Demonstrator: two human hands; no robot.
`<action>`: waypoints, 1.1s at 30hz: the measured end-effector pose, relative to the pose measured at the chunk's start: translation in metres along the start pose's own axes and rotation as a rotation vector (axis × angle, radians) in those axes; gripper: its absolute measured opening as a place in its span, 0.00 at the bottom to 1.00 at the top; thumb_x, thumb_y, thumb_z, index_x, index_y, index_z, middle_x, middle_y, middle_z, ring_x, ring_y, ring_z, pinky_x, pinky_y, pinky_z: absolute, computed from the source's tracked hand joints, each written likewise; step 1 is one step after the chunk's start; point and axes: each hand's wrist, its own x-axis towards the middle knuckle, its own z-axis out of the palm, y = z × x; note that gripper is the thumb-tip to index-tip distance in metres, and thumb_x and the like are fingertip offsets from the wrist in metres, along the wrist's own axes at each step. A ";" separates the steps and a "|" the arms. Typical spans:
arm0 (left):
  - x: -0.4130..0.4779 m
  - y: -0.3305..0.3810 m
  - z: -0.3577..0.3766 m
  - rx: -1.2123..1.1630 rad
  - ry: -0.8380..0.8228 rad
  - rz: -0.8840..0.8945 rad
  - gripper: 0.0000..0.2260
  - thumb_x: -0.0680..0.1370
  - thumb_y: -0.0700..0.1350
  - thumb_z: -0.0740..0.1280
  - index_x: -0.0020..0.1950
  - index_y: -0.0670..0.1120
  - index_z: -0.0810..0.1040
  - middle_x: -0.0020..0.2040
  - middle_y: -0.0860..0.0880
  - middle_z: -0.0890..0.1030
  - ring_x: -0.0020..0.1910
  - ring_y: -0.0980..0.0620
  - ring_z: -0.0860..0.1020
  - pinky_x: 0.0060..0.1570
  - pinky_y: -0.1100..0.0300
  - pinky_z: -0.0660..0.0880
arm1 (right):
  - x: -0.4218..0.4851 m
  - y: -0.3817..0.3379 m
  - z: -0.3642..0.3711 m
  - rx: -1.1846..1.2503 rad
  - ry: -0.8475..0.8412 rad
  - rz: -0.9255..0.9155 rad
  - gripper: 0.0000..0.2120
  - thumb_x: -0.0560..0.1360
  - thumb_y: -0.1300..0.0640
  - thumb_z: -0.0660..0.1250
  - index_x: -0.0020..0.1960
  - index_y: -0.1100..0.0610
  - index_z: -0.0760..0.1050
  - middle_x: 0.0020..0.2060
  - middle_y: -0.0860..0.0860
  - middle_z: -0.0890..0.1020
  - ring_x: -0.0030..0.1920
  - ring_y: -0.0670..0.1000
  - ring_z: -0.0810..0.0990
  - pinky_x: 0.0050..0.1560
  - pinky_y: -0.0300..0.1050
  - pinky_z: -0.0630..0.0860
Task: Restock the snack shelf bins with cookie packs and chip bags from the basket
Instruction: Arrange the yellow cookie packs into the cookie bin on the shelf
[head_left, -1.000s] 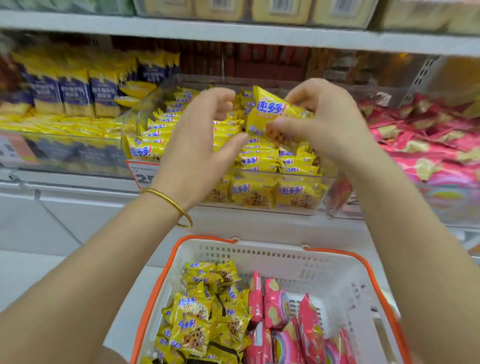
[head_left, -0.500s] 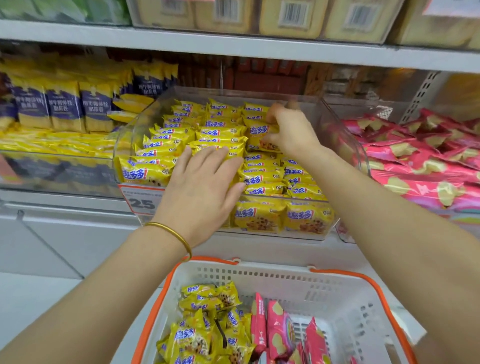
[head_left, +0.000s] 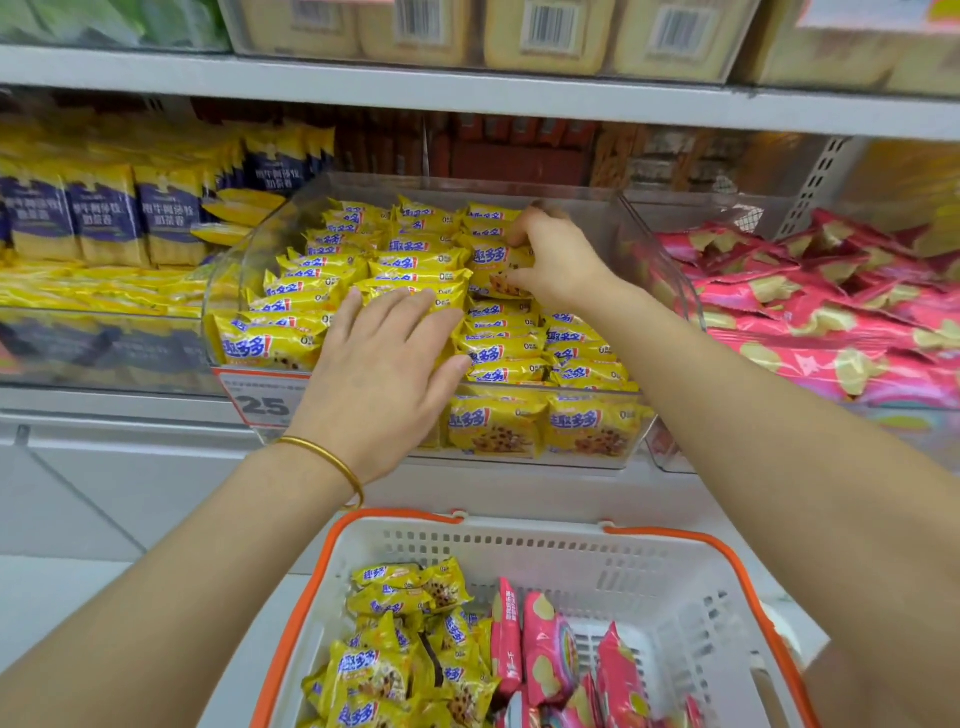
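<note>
Head view: the right hand (head_left: 558, 260) reaches into the clear bin (head_left: 655, 244), which stands on the front edge of the shelf (head_left: 104, 410). Its fingers are curled over the top of one yellow cookie pack (head_left: 493, 267) and its thumb closes on the lower edge, so the pack is pinched between them. This pack sits in the right-hand row, toward the rear edge of the bin, tilted with its printed face forward. Whether it rests on the packs beneath cannot be determined. The left hand (head_left: 384, 374) lies palm down with straight fingers, pressing on the middle row of stocked packs (head_left: 415, 260) near the front edge of the bin; it grips nothing. A gold bangle (head_left: 332, 457) circles the left wrist. A price label (head_left: 260, 400) marked 25 hangs at the front left corner of the bin, partly covered by the left hand. The neighbouring bin (head_left: 670, 457) to the right holds pink shelf chip bags (head_left: 810, 312). Below the shelf, the basket (head_left: 675, 540) holds loose cookie packs (head_left: 395, 649) against its left wall and pink chip bags (head_left: 550, 644) standing on edge just beside them.
</note>
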 end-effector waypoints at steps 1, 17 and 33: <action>-0.001 0.000 0.000 -0.011 0.008 0.004 0.29 0.76 0.59 0.44 0.70 0.48 0.70 0.70 0.47 0.70 0.71 0.46 0.64 0.72 0.45 0.49 | -0.003 0.001 -0.003 -0.016 -0.003 -0.002 0.20 0.73 0.65 0.68 0.63 0.60 0.69 0.63 0.59 0.69 0.59 0.57 0.73 0.56 0.42 0.69; -0.075 0.015 -0.004 0.065 -0.301 0.247 0.19 0.72 0.51 0.52 0.45 0.43 0.80 0.43 0.45 0.79 0.44 0.40 0.75 0.40 0.45 0.76 | -0.189 -0.037 0.058 0.358 -0.286 -0.045 0.11 0.72 0.70 0.63 0.51 0.60 0.77 0.40 0.53 0.81 0.42 0.54 0.82 0.39 0.39 0.72; -0.087 -0.011 0.020 0.201 -0.582 0.054 0.14 0.80 0.50 0.57 0.65 0.51 0.71 0.63 0.51 0.73 0.63 0.50 0.68 0.59 0.55 0.69 | -0.239 -0.023 0.233 0.481 -0.741 0.296 0.18 0.70 0.56 0.74 0.57 0.61 0.76 0.48 0.48 0.77 0.53 0.51 0.74 0.46 0.38 0.70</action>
